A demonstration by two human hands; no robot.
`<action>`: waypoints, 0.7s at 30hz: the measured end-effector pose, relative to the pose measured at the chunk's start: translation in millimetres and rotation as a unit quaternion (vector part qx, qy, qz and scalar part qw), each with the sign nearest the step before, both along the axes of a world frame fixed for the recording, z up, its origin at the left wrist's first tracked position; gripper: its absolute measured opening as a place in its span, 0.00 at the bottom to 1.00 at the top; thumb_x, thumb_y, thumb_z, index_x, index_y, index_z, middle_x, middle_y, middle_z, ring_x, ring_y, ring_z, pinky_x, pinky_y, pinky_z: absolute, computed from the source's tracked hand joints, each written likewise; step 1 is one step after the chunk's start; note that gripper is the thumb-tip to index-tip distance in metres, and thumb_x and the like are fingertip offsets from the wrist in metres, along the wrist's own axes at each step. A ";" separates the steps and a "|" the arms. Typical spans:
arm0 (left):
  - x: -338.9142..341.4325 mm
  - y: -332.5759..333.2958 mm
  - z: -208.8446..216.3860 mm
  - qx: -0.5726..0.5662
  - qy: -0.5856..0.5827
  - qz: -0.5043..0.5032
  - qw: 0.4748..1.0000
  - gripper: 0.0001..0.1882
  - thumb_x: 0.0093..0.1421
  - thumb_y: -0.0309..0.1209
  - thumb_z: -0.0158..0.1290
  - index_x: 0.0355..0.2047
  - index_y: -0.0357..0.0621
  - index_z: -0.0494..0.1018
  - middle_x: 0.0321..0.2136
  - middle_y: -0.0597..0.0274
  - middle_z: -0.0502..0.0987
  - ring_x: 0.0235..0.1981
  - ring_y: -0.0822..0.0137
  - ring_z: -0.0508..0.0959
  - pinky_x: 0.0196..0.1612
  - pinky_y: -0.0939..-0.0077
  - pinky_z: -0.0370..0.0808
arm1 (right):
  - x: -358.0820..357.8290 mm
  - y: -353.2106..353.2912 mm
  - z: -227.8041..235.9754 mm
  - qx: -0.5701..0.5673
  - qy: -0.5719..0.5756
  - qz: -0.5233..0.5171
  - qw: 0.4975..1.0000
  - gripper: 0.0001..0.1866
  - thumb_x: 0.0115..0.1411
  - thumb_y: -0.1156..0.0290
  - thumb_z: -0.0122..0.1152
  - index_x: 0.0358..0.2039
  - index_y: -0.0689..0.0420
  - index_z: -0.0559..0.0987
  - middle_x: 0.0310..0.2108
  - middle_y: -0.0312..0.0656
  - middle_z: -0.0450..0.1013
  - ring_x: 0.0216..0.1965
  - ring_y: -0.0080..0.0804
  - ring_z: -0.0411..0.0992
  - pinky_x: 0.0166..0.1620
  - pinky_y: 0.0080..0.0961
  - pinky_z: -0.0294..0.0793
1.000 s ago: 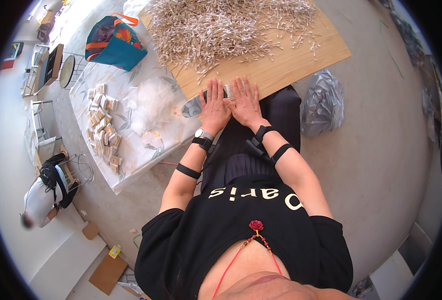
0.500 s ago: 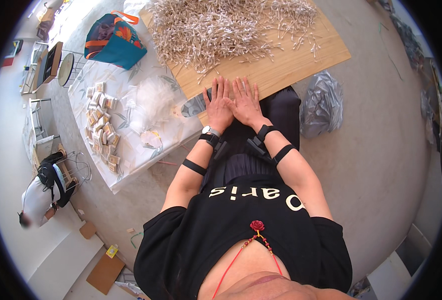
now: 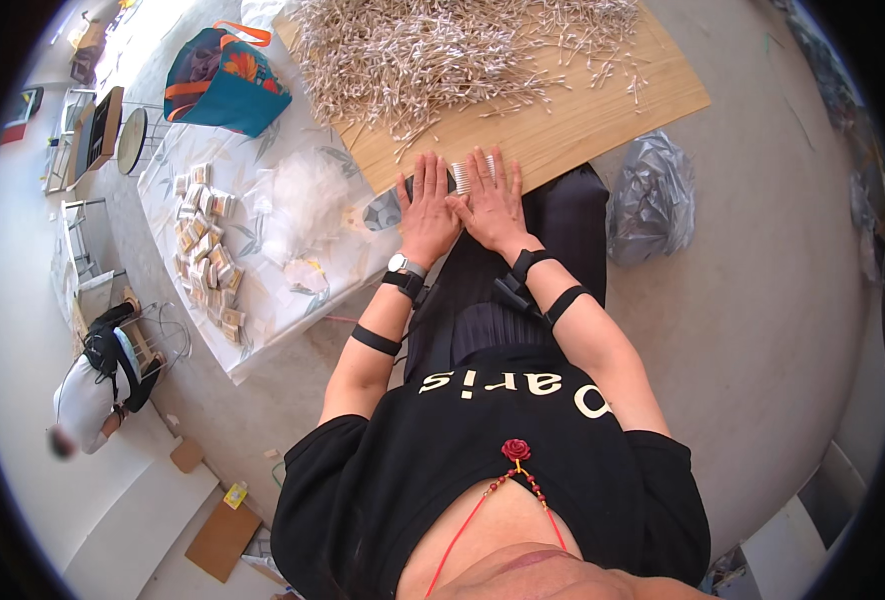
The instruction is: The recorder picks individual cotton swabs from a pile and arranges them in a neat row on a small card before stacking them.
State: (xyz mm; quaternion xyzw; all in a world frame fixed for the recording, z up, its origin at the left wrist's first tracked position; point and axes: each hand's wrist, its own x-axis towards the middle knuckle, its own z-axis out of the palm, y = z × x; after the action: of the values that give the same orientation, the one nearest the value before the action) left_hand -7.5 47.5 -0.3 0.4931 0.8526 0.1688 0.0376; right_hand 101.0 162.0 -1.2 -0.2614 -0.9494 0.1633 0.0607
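Note:
Both hands lie palm down at the near edge of a wooden board (image 3: 653, 100), side by side with their thumbs close together. My left hand (image 3: 430, 222) is flat with fingers stretched out, over a dark object that shows only in part. Fingers extended, my right hand (image 3: 493, 207) rests over a neat row of white cotton swabs (image 3: 459, 178), which shows beside and between its fingers. Just beyond the fingertips, a big loose heap of cotton swabs (image 3: 413, 75) covers the far part of the board.
On the cloth-covered table (image 3: 273, 325) at left lie several small packs (image 3: 203, 250) and a heap of clear plastic bags (image 3: 308, 200). A teal tote bag (image 3: 253, 100) stands behind them. A grey plastic bag (image 3: 653, 200) sits right of my legs. Another person (image 3: 88, 395) is at far left.
My hands have parted slightly, with the left shifted a little left. Between them the row of cotton swabs now shows, where fingers covered it before.

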 end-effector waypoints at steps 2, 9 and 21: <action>2.1 -0.2 -0.6 -0.021 0.014 -0.007 1.000 0.40 0.73 0.51 0.44 0.77 0.41 0.50 0.79 0.53 0.46 0.80 0.57 0.42 0.77 0.45 0.31 | -0.8 -0.7 1.3 0.014 -0.008 0.004 1.000 0.48 0.71 0.32 0.38 0.78 0.57 0.53 0.81 0.43 0.43 0.81 0.47 0.28 0.77 0.58 0.22; 10.4 5.0 -5.2 -0.020 0.022 -0.004 1.000 0.37 0.74 0.48 0.42 0.77 0.43 0.50 0.79 0.57 0.47 0.80 0.59 0.42 0.77 0.44 0.30 | 0.4 -0.5 0.4 0.005 -0.020 0.004 1.000 0.49 0.70 0.31 0.38 0.78 0.56 0.51 0.81 0.43 0.42 0.81 0.46 0.28 0.77 0.58 0.21; 12.0 6.6 -3.0 -0.029 0.035 0.006 0.999 0.37 0.74 0.48 0.40 0.77 0.42 0.51 0.79 0.57 0.47 0.80 0.60 0.42 0.77 0.45 0.30 | -1.3 0.0 4.1 0.025 -0.023 0.006 0.999 0.48 0.71 0.32 0.36 0.77 0.58 0.53 0.80 0.44 0.46 0.81 0.47 0.30 0.77 0.57 0.22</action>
State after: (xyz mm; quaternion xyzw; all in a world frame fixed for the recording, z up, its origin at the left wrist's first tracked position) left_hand 4.5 54.1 -3.3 0.4921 0.8610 0.1267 0.0210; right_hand 99.7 162.0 2.9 -0.2578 -0.9559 0.1337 0.0448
